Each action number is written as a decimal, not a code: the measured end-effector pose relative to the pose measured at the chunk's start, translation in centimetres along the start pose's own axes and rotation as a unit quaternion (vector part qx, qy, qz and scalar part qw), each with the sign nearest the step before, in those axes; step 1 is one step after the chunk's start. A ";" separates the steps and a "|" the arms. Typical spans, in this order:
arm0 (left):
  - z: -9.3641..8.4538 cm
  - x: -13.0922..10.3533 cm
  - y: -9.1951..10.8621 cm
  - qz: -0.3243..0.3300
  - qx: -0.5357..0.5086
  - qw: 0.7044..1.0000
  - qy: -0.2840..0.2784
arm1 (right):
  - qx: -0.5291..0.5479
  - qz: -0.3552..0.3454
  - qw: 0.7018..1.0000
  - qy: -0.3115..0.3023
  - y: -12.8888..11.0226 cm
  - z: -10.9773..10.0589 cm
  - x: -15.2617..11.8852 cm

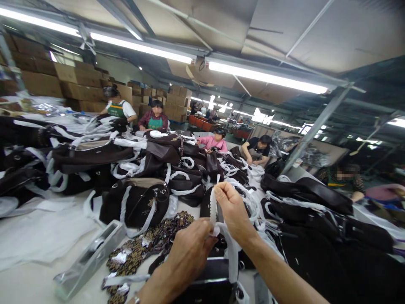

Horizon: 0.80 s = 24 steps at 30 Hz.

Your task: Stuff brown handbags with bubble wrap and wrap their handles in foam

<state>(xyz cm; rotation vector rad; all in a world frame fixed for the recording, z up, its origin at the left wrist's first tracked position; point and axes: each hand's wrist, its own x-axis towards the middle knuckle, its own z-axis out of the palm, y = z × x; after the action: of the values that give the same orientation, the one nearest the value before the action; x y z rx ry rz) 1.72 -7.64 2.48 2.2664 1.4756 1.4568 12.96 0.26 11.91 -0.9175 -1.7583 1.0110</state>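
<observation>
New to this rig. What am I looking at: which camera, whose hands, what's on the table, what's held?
No robot here: one camera worn on a person's head, looking forward and down, gives the only picture. The left hand and right hand, both bare, come in from the bottom edge and pinch a thin white strip between them. On the pale work table lie piled dark bags with white-wrapped handles, gold-and-brown patterned pieces, a long silver-grey fixture and thin white sheets. Other people are beyond the pile. I can't tell what the fixture is.
</observation>
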 end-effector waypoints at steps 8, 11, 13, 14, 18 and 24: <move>-1.1 0.6 -0.4 -0.001 0.049 0.993 -0.104 | -0.044 0.077 0.975 -0.204 1.4 -1.6 -0.5; -1.7 1.4 0.4 -0.001 0.069 0.986 -0.150 | -0.096 0.065 0.972 -0.203 1.1 -1.1 -0.3; -1.8 1.7 0.8 0.019 0.097 0.982 -0.161 | -0.152 0.053 0.967 -0.195 1.4 -0.8 0.2; -1.8 1.7 0.9 0.031 0.116 0.979 -0.164 | -0.183 0.045 0.965 -0.182 1.8 -0.7 0.5; -1.7 1.2 1.0 0.064 0.198 0.966 -0.156 | -0.255 0.024 0.958 -0.128 4.8 -0.6 1.6; -3.2 2.1 0.6 0.159 0.243 0.949 -0.119 | -0.057 0.198 0.933 -0.295 7.5 -1.0 1.7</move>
<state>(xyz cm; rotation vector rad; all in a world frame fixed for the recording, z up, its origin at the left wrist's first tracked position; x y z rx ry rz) -0.02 -7.74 5.93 2.9607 1.5826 0.8832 14.58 4.96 5.92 -1.1526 -2.1906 1.5831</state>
